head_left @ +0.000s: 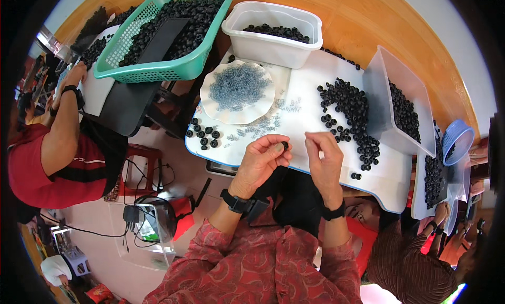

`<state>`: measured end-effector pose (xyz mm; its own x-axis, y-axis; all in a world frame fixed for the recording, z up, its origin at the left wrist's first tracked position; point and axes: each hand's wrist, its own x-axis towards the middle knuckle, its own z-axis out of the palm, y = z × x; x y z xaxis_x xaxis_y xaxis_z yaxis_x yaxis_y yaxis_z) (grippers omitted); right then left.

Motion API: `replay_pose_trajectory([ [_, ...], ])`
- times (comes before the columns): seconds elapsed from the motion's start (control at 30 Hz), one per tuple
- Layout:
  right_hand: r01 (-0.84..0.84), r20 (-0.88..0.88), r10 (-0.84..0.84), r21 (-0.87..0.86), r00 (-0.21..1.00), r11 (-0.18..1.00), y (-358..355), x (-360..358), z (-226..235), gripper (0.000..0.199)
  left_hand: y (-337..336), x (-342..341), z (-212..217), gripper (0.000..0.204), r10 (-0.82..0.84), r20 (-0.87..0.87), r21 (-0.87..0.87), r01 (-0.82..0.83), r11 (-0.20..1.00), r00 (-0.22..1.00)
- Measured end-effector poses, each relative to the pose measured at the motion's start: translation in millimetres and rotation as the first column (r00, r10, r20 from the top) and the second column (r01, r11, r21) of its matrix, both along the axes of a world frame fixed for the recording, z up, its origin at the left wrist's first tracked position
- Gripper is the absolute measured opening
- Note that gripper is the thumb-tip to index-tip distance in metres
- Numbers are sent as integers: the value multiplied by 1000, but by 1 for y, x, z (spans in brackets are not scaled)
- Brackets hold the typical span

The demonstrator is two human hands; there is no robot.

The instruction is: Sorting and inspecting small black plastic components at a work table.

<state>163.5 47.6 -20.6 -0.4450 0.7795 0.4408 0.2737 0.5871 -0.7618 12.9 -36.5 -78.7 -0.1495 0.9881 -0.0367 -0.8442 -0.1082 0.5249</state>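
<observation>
My left hand (261,161) pinches a small round black part (284,145) between thumb and fingers, above the near edge of the white table (305,101). Just right of it, my right hand (326,164) is closed, thumb and fingertips together; whatever they may hold is too small or hidden. A white wavy-edged plate (211,110) heaped with tiny grey-blue pieces, seemingly springs (239,87), lies beyond my left hand. More such pieces are scattered beside it. Several black parts (204,133) sit at the table's left corner, and a larger pile (350,107) spreads beyond my right hand.
A white tub (273,50) and a clear bin (380,88), both holding black parts, stand at the back and right. A green basket (179,70) of black parts is at the far left. People sit on both sides: a red sleeve (39,164) left, a striped shirt (405,259) right.
</observation>
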Motion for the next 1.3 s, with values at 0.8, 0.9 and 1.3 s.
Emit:
replay_pose_trajectory([
  [0.8,-21,491,-31,100,871,995,68,-27,-17,27,2,-1,1,23,-22,-26,-11,21,1000,999],
  [0.9,-18,491,-49,133,870,991,66,-30,-14,27,2,-1,1,23,-31,-18,-15,30,999,999],
  [1.3,11,495,-99,179,863,984,66,-32,-22,16,2,0,-2,24,-39,-39,-10,39,999,998],
])
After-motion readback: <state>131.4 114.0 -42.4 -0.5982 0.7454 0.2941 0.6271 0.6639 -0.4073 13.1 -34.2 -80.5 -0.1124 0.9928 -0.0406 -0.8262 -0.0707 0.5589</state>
